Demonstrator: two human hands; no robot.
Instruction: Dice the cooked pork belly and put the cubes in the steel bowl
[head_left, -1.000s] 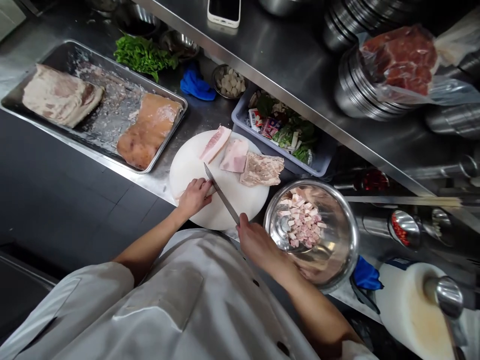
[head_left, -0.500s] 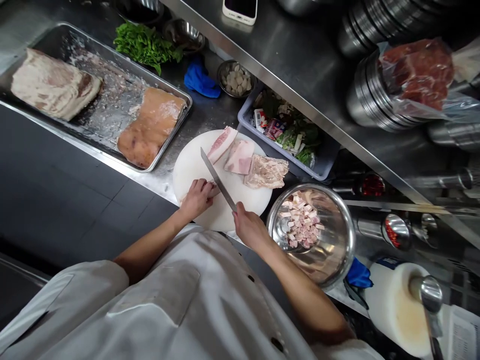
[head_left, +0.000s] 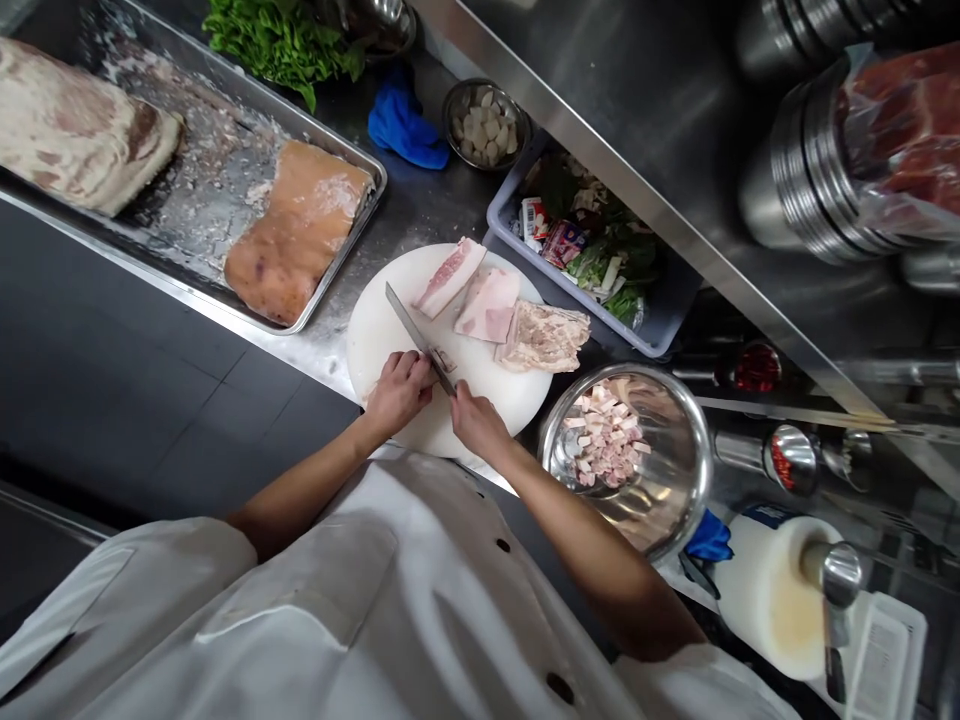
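My right hand [head_left: 478, 422] is closed round the handle of a kitchen knife [head_left: 414, 328], whose blade slants across the round white cutting board [head_left: 375, 320]. Against the blade's near side, my left hand [head_left: 403, 392] presses down with curled fingers on a strip of pork, nearly all hidden beneath them. Small cut bits of pork [head_left: 441, 358] lie just past the blade. Farther back on the board are a pork strip [head_left: 451, 277], a pale pork piece [head_left: 487, 303] and a rougher slab of pork [head_left: 544, 338] reaching over the edge.
Right of the board stands a steel bowl [head_left: 675, 480] with diced pork [head_left: 609, 435]. A metal tray [head_left: 341, 255] with large pork slabs is at left. Behind are a blue cloth [head_left: 405, 125], a small bowl [head_left: 486, 125], and a scrap bin [head_left: 577, 300] beneath an overhanging steel shelf [head_left: 615, 170].
The knife has come down and closer to my left fingers, and small cut bits now show beside the blade. My right hand has moved slightly left. The whole view has shifted a little.
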